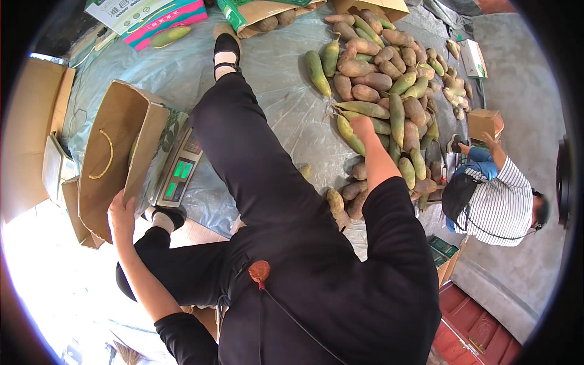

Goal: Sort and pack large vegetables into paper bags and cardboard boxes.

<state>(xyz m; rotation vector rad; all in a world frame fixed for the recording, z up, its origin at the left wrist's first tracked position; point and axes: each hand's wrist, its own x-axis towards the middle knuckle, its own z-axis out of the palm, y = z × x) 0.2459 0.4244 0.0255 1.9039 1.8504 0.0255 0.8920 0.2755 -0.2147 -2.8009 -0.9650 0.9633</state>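
- My right hand (362,126) reaches out to the near edge of the heap of roots (389,91) and rests on a long yellow-green root (351,135); my fingers curl down over its upper end, though I cannot tell how tightly they close.
- That root lies flat on the grey plastic sheet (274,73), its long axis running on a slant: one end under my hand, the other pointing down and to the right, further into the heap.
- The heap is my landmark. Its roots are brown and green, most lying with their long axes roughly up and down the picture, crowded and touching each other.
- Left of the heap, past my black-trousered leg, my left hand (121,214) grips the lower edge of a brown paper bag (112,161), fingers clamped on the rim.
- The bag has a yellow cord handle and stands tilted, its mouth facing away from the heap; I cannot see what is in it.
- Between the bag and the heap sits a weighing scale (179,170) with a lit green display, the bag leaning over it.
- Beyond the heap, at its far end, open cardboard boxes (261,15) hold more roots.
- Right of the heap, a person in a striped shirt (502,204) holds a small brown box (483,121).
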